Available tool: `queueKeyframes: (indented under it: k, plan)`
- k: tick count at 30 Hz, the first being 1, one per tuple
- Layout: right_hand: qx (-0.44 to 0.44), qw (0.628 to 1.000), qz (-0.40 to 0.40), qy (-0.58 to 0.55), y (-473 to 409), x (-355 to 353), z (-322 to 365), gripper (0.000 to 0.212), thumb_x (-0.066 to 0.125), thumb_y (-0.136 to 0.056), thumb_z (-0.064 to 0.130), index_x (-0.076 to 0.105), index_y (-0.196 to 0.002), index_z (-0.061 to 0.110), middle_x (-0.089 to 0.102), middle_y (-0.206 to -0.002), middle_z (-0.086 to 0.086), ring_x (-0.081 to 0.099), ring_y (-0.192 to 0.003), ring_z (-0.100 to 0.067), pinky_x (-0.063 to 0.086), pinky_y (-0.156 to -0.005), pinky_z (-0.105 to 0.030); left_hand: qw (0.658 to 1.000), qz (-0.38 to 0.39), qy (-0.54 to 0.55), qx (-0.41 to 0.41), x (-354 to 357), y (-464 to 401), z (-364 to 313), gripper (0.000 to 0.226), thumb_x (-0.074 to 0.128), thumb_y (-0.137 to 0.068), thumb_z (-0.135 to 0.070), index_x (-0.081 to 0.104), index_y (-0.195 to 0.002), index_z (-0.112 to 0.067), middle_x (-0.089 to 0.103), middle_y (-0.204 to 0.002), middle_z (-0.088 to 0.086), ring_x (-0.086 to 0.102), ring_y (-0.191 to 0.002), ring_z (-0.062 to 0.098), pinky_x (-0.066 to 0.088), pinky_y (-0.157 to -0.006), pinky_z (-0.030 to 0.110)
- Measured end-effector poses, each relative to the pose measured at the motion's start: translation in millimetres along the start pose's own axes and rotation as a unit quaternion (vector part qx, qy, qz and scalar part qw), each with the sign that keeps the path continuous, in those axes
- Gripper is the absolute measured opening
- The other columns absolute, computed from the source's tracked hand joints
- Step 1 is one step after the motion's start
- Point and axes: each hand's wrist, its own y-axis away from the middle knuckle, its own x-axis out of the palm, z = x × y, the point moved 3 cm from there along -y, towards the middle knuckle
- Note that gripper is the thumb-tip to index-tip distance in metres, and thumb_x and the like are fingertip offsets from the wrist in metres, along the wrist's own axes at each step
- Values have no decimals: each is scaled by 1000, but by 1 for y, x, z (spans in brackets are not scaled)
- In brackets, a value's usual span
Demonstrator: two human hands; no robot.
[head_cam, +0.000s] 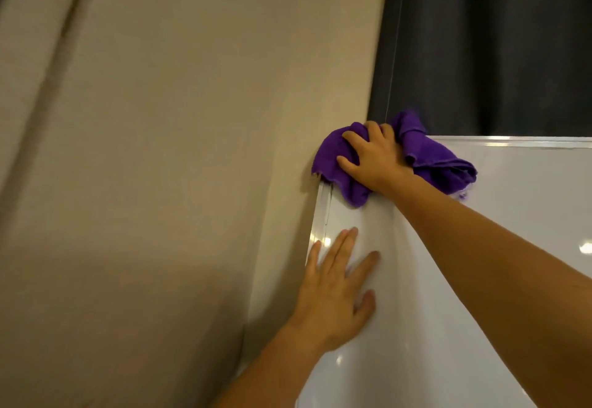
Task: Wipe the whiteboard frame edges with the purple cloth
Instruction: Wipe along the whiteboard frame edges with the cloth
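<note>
Right hand [373, 157] is up at the top-left corner of the whiteboard [448, 279], arm stretched long and diagonal from the lower right of the view. Fingers are curled down into the purple cloth [429, 164], gripping it and pressing it onto the corner of the frame. The cloth is bunched, not flat: one lobe wraps over the corner and hangs down the left side, another trails to the right along the top frame edge [512, 142], and a small fold drops onto the white face below the wrist.

Left hand [336, 292] is lower, flat on the board face, fingers straight and spread, holding nothing. Its outer fingers lie just beside the left frame edge [315, 231], fingertips pointing up toward the cloth but well short of it. The forearm comes up from the bottom of the view.

Edges now. The top frame edge runs bare to the right, from the cloth out to the border of the view, a pale strip catching light. The left frame edge runs down from under the cloth, past the left hand, and out of sight at the bottom. Between the two hands a short stretch of that edge shows uncovered.

Behind the corner, a beige curtain [144, 183] hangs close against the left side of the board. Above the top edge, a dark curtain [496, 45] hangs just behind it.
</note>
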Motion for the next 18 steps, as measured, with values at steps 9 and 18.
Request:
queueKeyframes:
  k: [9,18]
  plan:
    - [199,974,-12,107,44,-56,-143,58,39,-83,61,45,-124,21,42,-126,-23,38,-116,-44,34,-94,-55,1000,-10,14,3,11,-1,3,57,5,-89,-57,-20,-139,-51,-33,-152,-14,-34,-137,5,-25,-111,45]
    - [208,973,-7,98,23,-44,-81,64,33,-81,69,48,-124,24,37,-136,-18,29,-126,-42,23,-102,-63,996,-74,19,-42,-2,-45,-1,65,16,-87,-56,4,-149,-39,-20,-158,-4,-27,-142,11,-21,-112,43]
